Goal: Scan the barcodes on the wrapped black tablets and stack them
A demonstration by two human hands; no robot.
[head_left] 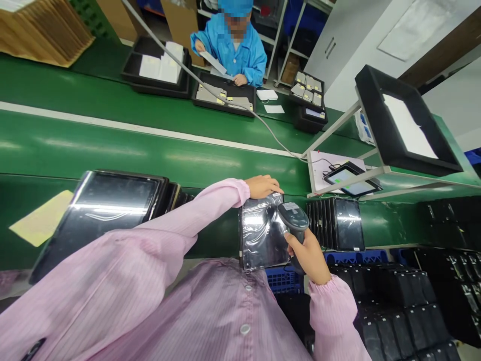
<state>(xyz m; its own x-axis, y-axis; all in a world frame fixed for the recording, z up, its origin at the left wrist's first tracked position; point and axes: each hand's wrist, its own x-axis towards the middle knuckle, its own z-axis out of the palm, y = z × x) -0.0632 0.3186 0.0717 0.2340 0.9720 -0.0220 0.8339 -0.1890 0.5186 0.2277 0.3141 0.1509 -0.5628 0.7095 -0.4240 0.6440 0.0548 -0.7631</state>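
A dark flat tablet (261, 235) in shiny clear wrapping is in front of my body, at the near edge of the green bench. My left hand (261, 186) grips its far edge, fingers over the top near a small white label. In my right hand (311, 254) is a grey handheld barcode scanner (293, 216), fingers wrapped round its handle. The scanner's head is over the tablet's right side, close to the label. Whether it touches the wrapping I cannot tell.
Left stands a row of dark tablets (112, 198) beside a yellow sheet (43, 218); right, another row (347, 223). Blue crates (356, 256) lie below. A rack (338, 130) carries a black tray (409, 125). Across the bench, a co-worker (235, 50) holds a pale flat item.
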